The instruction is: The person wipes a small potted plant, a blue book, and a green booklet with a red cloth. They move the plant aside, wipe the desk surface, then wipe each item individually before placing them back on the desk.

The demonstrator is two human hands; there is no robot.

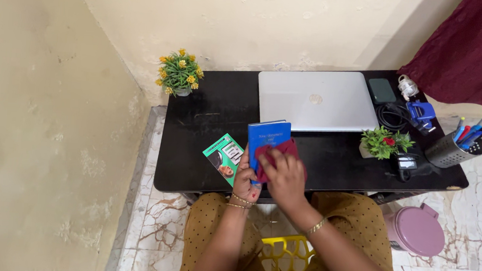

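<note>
My left hand (pixel 244 180) holds a small blue book (pixel 267 135) upright above the front edge of the black desk (pixel 194 160). My right hand (pixel 285 178) presses a dark red cloth (pixel 283 150) against the book's lower cover. A green booklet (pixel 224 154) lies flat on the desk just left of my left hand. Both wrists wear thin gold bangles.
A shut silver laptop (pixel 316 99) lies at the back. Small flower pots stand at the back left (pixel 180 72) and right (pixel 385 143). A mesh pen holder (pixel 455 148), cables, a dark phone (pixel 382 90) and a blue device occupy the right end. A pink bin (pixel 416 229) and yellow basket (pixel 284 256) sit below.
</note>
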